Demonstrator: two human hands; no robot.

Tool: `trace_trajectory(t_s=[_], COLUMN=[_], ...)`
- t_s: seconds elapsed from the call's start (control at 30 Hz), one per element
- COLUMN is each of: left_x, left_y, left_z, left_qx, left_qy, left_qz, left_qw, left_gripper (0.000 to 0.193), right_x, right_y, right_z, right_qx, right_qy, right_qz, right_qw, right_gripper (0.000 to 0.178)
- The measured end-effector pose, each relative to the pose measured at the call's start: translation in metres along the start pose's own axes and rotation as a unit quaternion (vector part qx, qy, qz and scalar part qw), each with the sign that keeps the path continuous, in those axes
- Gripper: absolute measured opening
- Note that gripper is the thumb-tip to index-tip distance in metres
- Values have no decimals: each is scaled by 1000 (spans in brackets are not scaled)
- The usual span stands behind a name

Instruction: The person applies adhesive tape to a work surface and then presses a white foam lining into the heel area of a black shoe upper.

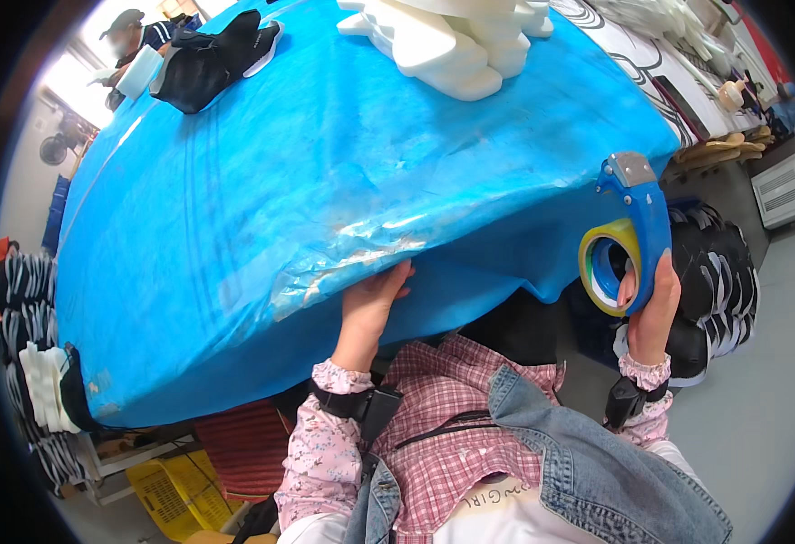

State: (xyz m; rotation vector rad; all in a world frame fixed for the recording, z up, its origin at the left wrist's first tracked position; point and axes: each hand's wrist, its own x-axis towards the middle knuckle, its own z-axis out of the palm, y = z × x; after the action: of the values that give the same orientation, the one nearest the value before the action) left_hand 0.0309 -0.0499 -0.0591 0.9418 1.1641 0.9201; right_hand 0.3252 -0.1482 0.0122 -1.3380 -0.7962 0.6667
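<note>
Right hand (657, 304) grasps a blue tape dispenser (656, 227) by its lower end, near the right end of the blue-covered bench (280, 181)'s front edge. Its long axis runs nearly upright in view, leaning slightly left, with the metal head (631, 170) pointing up and the yellow tape roll (586, 258) facing left. Left hand (370, 308) touches the bench's front edge, fingertips partly hidden; whether it grips the cover, I cannot tell.

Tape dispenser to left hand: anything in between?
Head view: just the blue sheet's draped near side; no separate object shows between the left hand and the tape dispenser.
</note>
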Motion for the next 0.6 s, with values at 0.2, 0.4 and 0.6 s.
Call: trace_trajectory(t_s=[0.2, 0.4, 0.6], left_x=[7, 14, -7], left_y=[-35, -89, -64], left_z=[-2, -24, -27], left_qx=[-120, 84, 370], left_qy=[91, 7, -10], left_qz=[3, 56, 151], left_qw=[989, 995, 917], left_gripper=[22, 30, 35], right_x=[-3, -1, 3], right_y=[0, -7, -5], right_z=[-2, 7, 8], right_qx=[-64, -58, -13], right_qy=[-28, -30, -77], right_qz=[-23, -31, -43], right_qw=[997, 997, 996], right_gripper=[44, 44, 44])
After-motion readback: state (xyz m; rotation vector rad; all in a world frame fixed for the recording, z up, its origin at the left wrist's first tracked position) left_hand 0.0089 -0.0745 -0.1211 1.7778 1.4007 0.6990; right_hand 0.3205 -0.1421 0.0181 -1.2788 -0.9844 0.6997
